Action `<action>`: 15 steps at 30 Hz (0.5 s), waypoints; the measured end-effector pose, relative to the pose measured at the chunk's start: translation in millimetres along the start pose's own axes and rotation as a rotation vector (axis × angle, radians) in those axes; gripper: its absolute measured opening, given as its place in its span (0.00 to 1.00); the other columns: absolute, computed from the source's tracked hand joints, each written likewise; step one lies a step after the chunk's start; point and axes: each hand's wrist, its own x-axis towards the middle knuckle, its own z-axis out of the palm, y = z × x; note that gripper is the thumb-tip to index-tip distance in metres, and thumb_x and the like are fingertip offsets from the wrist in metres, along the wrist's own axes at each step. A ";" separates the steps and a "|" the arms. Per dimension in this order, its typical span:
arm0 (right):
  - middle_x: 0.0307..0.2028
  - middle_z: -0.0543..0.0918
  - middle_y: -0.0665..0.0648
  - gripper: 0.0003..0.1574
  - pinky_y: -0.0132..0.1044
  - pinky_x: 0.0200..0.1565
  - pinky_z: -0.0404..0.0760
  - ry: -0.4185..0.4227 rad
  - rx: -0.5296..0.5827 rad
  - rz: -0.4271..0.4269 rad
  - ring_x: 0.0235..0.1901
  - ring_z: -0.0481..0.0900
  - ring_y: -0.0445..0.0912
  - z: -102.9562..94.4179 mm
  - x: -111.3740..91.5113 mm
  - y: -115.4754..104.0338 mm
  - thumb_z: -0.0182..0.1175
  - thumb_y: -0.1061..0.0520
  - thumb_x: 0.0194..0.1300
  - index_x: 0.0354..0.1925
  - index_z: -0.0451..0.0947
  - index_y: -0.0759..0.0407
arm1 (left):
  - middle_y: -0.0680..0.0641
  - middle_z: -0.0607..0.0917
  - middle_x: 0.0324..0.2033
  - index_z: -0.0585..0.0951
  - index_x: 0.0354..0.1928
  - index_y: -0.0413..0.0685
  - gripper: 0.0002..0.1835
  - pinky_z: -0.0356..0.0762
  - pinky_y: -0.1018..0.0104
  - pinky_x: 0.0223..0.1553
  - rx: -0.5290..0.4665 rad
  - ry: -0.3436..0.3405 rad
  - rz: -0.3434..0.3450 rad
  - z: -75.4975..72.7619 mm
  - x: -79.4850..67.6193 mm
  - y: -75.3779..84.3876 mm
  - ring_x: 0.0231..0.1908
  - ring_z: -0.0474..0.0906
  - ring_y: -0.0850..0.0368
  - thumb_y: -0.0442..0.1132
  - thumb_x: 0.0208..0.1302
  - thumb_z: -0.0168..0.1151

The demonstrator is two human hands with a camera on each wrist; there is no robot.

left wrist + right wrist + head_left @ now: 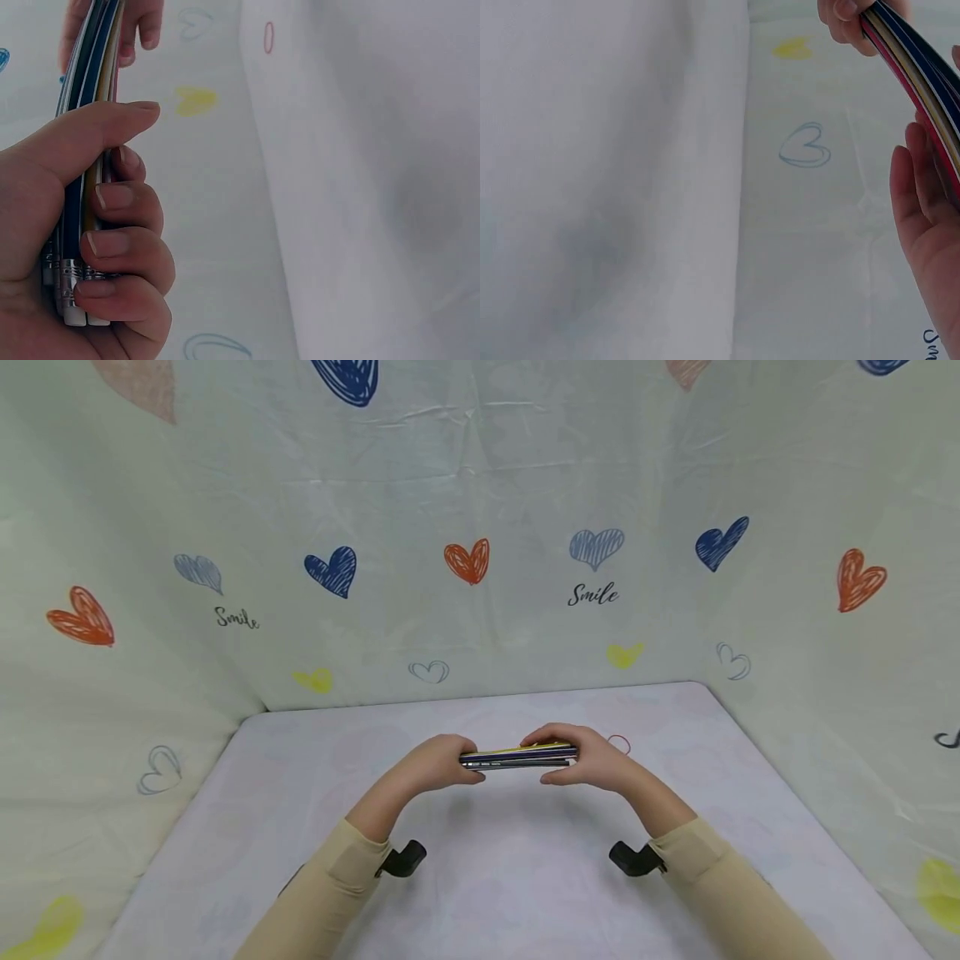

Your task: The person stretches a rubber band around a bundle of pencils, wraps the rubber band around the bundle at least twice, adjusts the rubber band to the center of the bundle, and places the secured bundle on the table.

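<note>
A bundle of pencils (517,758) is held level above the table between both hands. Dark blue, gold and pink-red barrels show, with silver ferrules and white erasers (75,316) at the left end. My left hand (438,764) grips that end, fingers curled round it and thumb across in the left wrist view. At the other end my right hand (588,758) bends round the bundle, fingers over the top and thumb below. In the right wrist view, its fingers (904,180) lie along the pencils; its thumb is mostly out of frame.
The table (480,877) has a pale cloth. Behind it hangs a light curtain (480,468) with printed hearts and "Smile" lettering. A thin red curved outline (628,743) shows beyond my right hand. A black mount (405,860) juts from the left cuff, another (633,860) from the right.
</note>
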 end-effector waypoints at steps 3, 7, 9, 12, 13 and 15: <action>0.55 0.79 0.56 0.34 0.40 0.48 0.77 0.072 0.044 -0.048 0.51 0.75 0.55 5.4 -1.9 0.7 0.73 0.64 0.53 0.59 0.76 0.55 | 0.55 0.80 0.25 0.83 0.32 0.48 0.10 0.71 0.61 0.34 -0.023 0.016 -0.004 -1.4 -0.3 -1.2 0.29 0.72 0.57 0.44 0.55 0.73; 0.57 0.76 0.62 0.37 0.36 0.50 0.77 0.173 0.085 -0.111 0.55 0.73 0.60 14.7 -3.2 -2.5 0.71 0.71 0.52 0.60 0.73 0.61 | 0.54 0.80 0.25 0.83 0.31 0.48 0.10 0.71 0.62 0.33 -0.054 0.028 -0.004 -2.4 -2.5 -0.8 0.29 0.72 0.57 0.43 0.54 0.74; 0.58 0.75 0.66 0.39 0.34 0.50 0.77 0.217 0.094 -0.146 0.56 0.73 0.60 18.9 -4.5 -8.0 0.71 0.73 0.50 0.61 0.71 0.65 | 0.55 0.80 0.25 0.82 0.31 0.48 0.09 0.71 0.62 0.32 -0.065 0.035 0.000 -2.8 -3.9 -0.2 0.28 0.72 0.57 0.43 0.54 0.74; 0.58 0.72 0.70 0.42 0.32 0.53 0.75 0.270 0.108 -0.203 0.55 0.73 0.54 23.2 -7.4 -20.2 0.70 0.75 0.48 0.62 0.67 0.71 | 0.55 0.80 0.24 0.82 0.30 0.49 0.09 0.70 0.63 0.31 -0.071 0.045 0.013 -3.4 -6.4 1.2 0.27 0.72 0.58 0.43 0.54 0.74; 0.58 0.71 0.72 0.43 0.32 0.54 0.74 0.285 0.111 -0.226 0.56 0.72 0.52 24.3 -8.2 -23.7 0.70 0.76 0.48 0.62 0.66 0.73 | 0.55 0.80 0.23 0.82 0.30 0.49 0.09 0.70 0.63 0.31 -0.074 0.047 0.018 -3.6 -7.3 2.1 0.27 0.72 0.58 0.42 0.54 0.74; 0.59 0.69 0.72 0.44 0.32 0.54 0.74 0.312 0.110 -0.254 0.56 0.72 0.48 26.3 -9.8 -29.7 0.69 0.77 0.47 0.62 0.64 0.75 | 0.55 0.79 0.23 0.82 0.30 0.49 0.09 0.70 0.63 0.31 -0.075 0.049 0.028 -4.4 -9.0 4.1 0.27 0.72 0.58 0.42 0.54 0.74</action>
